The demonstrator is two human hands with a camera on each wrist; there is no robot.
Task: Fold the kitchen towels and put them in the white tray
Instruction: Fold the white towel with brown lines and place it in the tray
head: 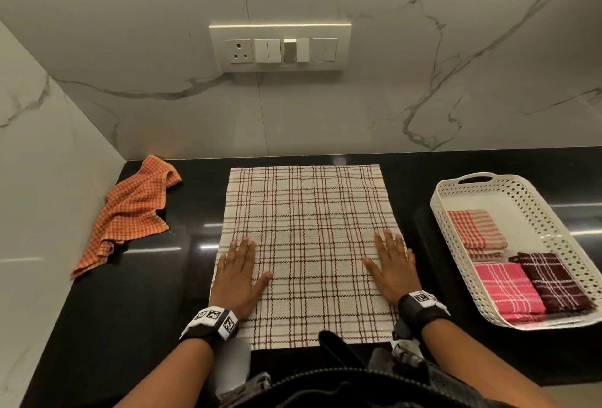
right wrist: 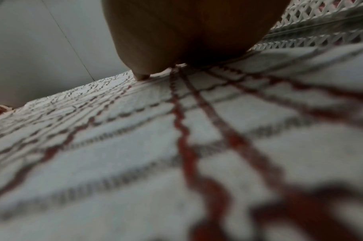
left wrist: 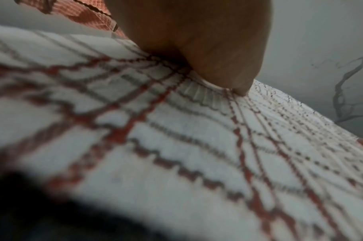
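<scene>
A cream towel with a brown-red check (head: 306, 245) lies spread flat on the black counter (head: 136, 293). My left hand (head: 239, 269) presses flat on its left side, fingers straight. My right hand (head: 391, 264) presses flat on its right side the same way. Both wrist views show the checked towel (left wrist: 176, 146) (right wrist: 135, 146) close up under a palm. An orange checked towel (head: 130, 212) lies crumpled at the back left against the wall. The white perforated tray (head: 534, 212) stands at the right and holds three folded towels: a pale red one (head: 477, 233), a pink one (head: 506, 290), a maroon one (head: 553, 280).
Marble walls close the counter at the back and the left. A switch panel (head: 280, 47) sits on the back wall. The tray's lattice side (right wrist: 321, 19) shows just beyond my right hand. The counter's front edge runs below my wrists.
</scene>
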